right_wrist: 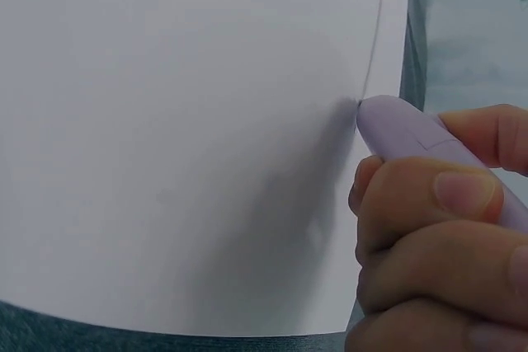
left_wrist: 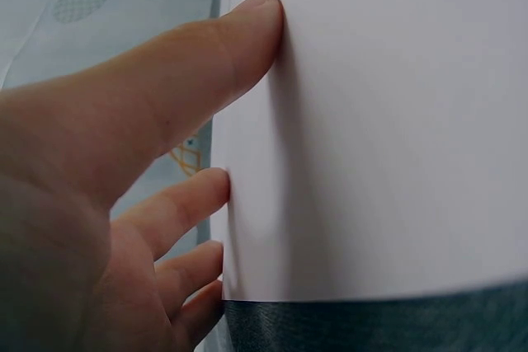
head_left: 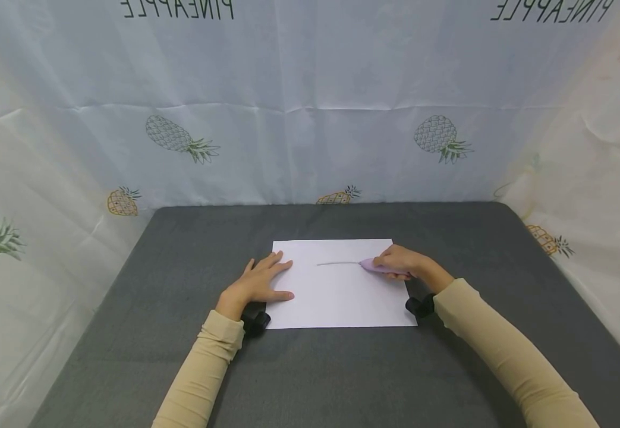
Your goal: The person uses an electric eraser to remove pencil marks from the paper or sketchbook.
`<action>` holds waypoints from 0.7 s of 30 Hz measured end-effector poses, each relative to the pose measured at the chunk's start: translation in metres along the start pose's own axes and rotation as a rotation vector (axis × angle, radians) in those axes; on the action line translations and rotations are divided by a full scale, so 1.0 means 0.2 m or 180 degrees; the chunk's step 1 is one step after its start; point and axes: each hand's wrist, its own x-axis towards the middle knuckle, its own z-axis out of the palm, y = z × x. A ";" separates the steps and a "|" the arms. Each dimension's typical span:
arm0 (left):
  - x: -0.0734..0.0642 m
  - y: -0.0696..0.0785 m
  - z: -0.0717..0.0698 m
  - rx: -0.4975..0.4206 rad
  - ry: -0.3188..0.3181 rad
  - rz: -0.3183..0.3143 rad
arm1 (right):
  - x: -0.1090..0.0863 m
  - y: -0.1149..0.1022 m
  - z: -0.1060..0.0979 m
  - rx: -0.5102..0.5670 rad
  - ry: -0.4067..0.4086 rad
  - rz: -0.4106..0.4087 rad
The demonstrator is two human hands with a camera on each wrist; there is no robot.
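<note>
A white sheet of paper [head_left: 342, 303] lies flat on the dark grey table. My left hand [head_left: 258, 282] rests on its left edge, fingers spread and thumb [left_wrist: 252, 26] touching the surface. At the upper right of the sheet, my right hand [head_left: 403, 261] grips a lavender pen-shaped paper cutter [right_wrist: 396, 129]. The cutter's tip meets the paper at the end of a thin, nearly straight line [head_left: 338, 263], which runs leftward near the far edge. In the right wrist view, curled fingers [right_wrist: 421, 204] wrap the cutter's body, whose rear end is out of frame.
The dark grey table [head_left: 310, 380] extends around the sheet on all sides. Behind it hangs a pale curtain [head_left: 310, 148] printed with pineapples. Black straps [head_left: 256, 324] are on both wrists, close to the sheet's near corners.
</note>
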 end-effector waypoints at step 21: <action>0.00 0.00 0.00 0.0011 0.0007 -0.0003 | 0.01 0.01 0.01 0.0044 0.0006 0.0038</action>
